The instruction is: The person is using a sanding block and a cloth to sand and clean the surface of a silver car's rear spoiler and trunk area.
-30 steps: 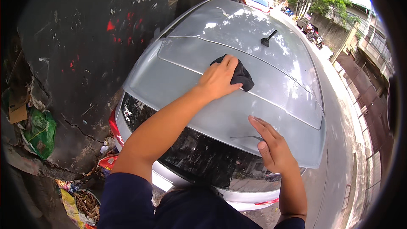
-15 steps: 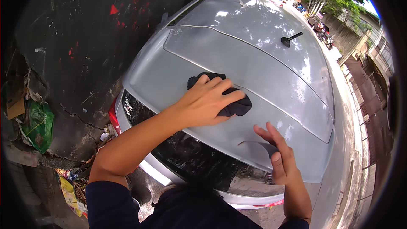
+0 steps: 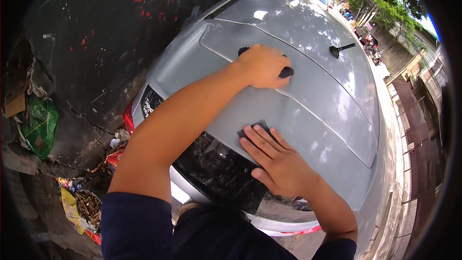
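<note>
In front of me is the silver-grey roof (image 3: 221,110) of a car. My left hand (image 3: 264,65) is closed over a bunched black cloth (image 3: 286,72), pressed to the roof near a raised seam. Most of the cloth is hidden under the fingers, with dark bits showing at either side. Lower and to the right, my right hand (image 3: 281,163) lies with its fingers stretched over a dark grey sheet of sandpaper (image 3: 261,126), holding it against the rear part of the roof. Only the sheet's far edge shows past the fingertips.
A black antenna (image 3: 335,50) sticks up from the roof. Dark rear glass (image 3: 216,173) lies below my arms. A stained dark wall (image 3: 96,43) stands close on the left, with a green bag (image 3: 41,127) and litter beside it. A sunlit lane runs along the right.
My left hand has pushed the cloth forward and slightly right. The right hand has come down from above the roof, moving left, and now presses the sandpaper onto it.
</note>
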